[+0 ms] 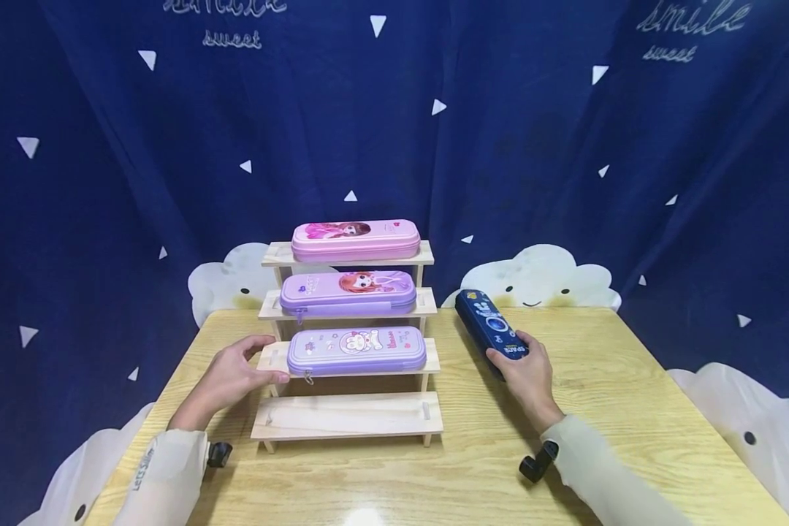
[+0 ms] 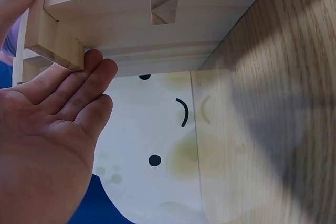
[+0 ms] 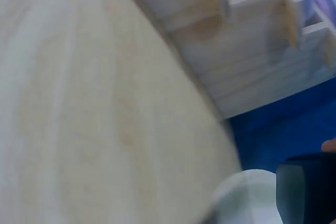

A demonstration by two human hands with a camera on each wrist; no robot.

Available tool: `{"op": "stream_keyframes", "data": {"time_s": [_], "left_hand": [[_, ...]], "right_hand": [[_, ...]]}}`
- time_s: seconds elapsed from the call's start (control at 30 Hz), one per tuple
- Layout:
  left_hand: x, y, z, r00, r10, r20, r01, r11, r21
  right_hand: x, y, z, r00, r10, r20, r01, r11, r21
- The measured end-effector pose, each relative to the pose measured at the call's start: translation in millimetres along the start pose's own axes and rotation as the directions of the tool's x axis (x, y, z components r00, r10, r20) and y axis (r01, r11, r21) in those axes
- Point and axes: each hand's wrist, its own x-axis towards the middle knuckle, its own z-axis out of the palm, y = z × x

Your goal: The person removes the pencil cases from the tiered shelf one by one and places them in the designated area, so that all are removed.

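Note:
A wooden tiered stand (image 1: 345, 418) stands on the table, with a pencil case on each of its three upper tiers. My left hand (image 1: 231, 376) grips the left end of the second tier from the bottom. In the left wrist view the fingers (image 2: 94, 85) reach behind the wood, with the thumb on the other side. That tier bears a lilac bunny pencil case (image 1: 357, 351). To the right of the stand, my right hand (image 1: 529, 376) holds a dark blue space pencil case (image 1: 486, 321) by its near end. Only part of this case (image 3: 307, 190) shows in the right wrist view.
A purple pencil case (image 1: 348, 292) with a doll picture lies one tier higher, and a pink one (image 1: 356, 239) lies on top. The lowest tier is bare wood. A dark blue curtain (image 1: 394, 131) hangs behind the wooden table (image 1: 605, 380).

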Motion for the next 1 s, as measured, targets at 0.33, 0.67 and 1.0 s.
{"op": "stream_keyframes", "data": {"time_s": [0.33,0.67,1.0], "left_hand": [[-0.2,-0.2,0.4,1.0,0.0,-0.003,0.0,1.0,0.006],[-1.1,-0.8,1.6,1.0,-0.01,0.003,0.01,1.0,-0.007],[0.1,-0.1,0.8,1.0,-0.001,0.002,0.001,1.0,0.013]], "right_hand": [[-5,17,29.1,1.0,0.005,-0.008,-0.005,1.0,-0.018],[-11,19,48.1,1.0,-0.003,-0.03,0.001,0.998,-0.062],[-13,14,42.3,0.995,0.09,0.044,-0.09,0.996,-0.007]]}}
